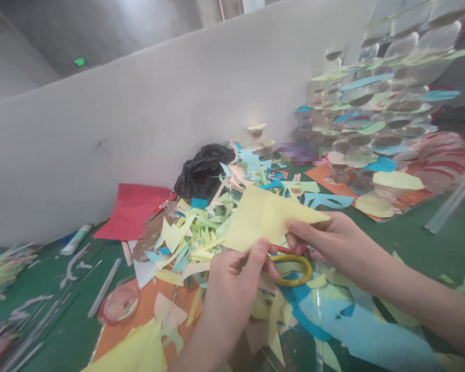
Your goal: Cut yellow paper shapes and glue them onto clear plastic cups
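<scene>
Left hand (232,289) and right hand (325,248) are gripping a yellow paper sheet (269,219);
its tip is pointing toward 3 o'clock; yellow-handled scissors (292,271) are showing beneath, between the hands.

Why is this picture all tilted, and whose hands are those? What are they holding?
A camera worn on a person's head took this picture, so you see what they see, and it tilts when their head tilts. These are the person's own hands. The left hand and the right hand both pinch a pale yellow paper sheet. Just below it is a yellow and red loop handle, maybe from scissors. The green table holds a heap of colourful paper scraps, a crumpled black plastic bag and a red paper sheet.
</scene>
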